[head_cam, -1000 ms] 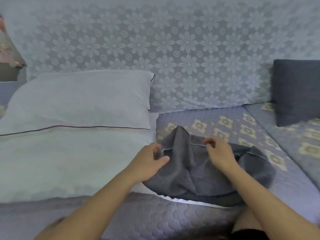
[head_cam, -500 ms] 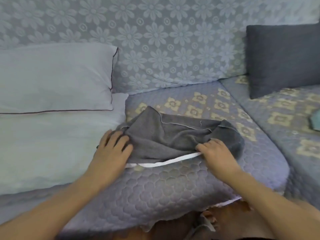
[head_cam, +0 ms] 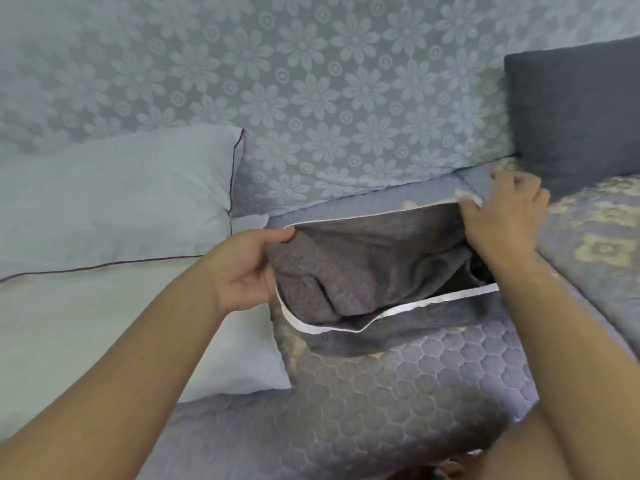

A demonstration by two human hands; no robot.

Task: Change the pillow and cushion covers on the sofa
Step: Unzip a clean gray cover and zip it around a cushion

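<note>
The grey cover (head_cam: 363,271) lies bunched inside a quilted case with a white-edged opening (head_cam: 391,310); the case appears to be the sofa's quilted seat cushion cover, though the exact relation cannot be confirmed. The grey cover sits between the two grips.

Left hand (head_cam: 242,268): fingers and thumb clamped on the upper white edge at the left corner of the opening. Right hand (head_cam: 498,216): fingers curled over and clamped on the same upper edge at the right corner, holding the flap raised. The opening is spread wide, its lower edge sagging below both grips.

Status, as a judgement: the task is at an intermediate stage. Whether the grey cover is being removed or stowed cannot be determined.

Two pale pillows (head_cam: 114,192) lie just left of the left grip. A dark cushion (head_cam: 575,109) stands behind the right grip against the floral backrest (head_cam: 311,81). Its cover state cannot be determined.
</note>
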